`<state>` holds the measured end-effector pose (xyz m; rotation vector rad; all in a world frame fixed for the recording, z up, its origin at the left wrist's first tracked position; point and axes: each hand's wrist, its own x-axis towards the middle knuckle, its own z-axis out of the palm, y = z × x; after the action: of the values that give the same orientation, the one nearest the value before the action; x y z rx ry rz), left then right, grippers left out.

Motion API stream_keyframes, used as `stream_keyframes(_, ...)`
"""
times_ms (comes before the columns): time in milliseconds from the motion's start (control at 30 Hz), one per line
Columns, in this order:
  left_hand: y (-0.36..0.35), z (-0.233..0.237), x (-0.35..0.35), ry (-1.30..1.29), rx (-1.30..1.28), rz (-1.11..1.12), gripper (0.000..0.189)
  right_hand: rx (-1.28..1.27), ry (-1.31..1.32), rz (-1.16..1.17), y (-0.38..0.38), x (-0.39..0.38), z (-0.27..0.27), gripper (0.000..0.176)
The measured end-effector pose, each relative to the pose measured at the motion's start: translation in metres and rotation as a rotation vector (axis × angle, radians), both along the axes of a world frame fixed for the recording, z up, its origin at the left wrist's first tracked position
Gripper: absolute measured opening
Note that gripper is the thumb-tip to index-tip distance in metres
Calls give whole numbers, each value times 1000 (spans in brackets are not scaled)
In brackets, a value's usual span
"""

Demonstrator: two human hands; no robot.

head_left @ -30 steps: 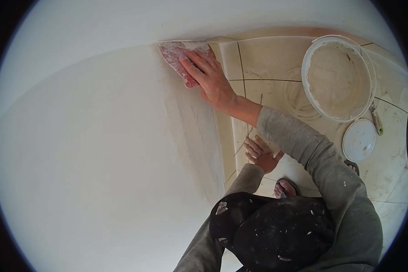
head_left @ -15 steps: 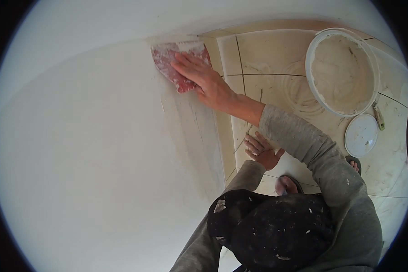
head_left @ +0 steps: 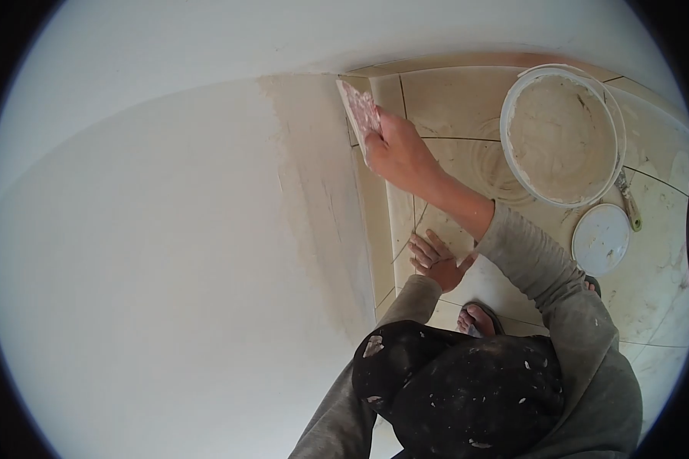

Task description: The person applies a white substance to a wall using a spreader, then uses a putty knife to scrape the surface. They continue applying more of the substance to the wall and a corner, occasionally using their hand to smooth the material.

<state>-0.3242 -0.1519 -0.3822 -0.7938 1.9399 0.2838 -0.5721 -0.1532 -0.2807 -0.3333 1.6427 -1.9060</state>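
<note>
My right hand is closed around a red putty spreader smeared with white filler. Its blade is seen at a slant, near the wall's lower edge by the corner. A streaky damp band of putty runs down the white wall to the left of this hand. My left hand lies flat on the tiled floor, fingers spread, with nothing in it.
A white bucket of pale putty stands on the floor at right. Beside it lie a putty-smeared white lid and a green-ended tool. Tile skirting borders the wall. My sandalled foot is near my left hand.
My right hand has moved right, off the putty band toward the skirting, and the spreader has turned from flat against the wall to a slant. My left hand stays on the floor.
</note>
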Motion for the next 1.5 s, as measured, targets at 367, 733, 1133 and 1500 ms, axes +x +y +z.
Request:
stream_keyframes(367,-4,0,-1,-3,54,27,135,37,-9,-87,-28,-30,-20,14)
stream_keyframes(733,-4,-3,3,46,72,23,134,-37,-47,-131,-35,-27,-20,16)
stream_keyframes(1133,-4,3,0,37,87,7,133,-107,-121,-88,-30,-29,6,13)
stream_keyframes(1500,-4,2,0,47,93,15,134,-152,-44,-129,-35,-28,20,17)
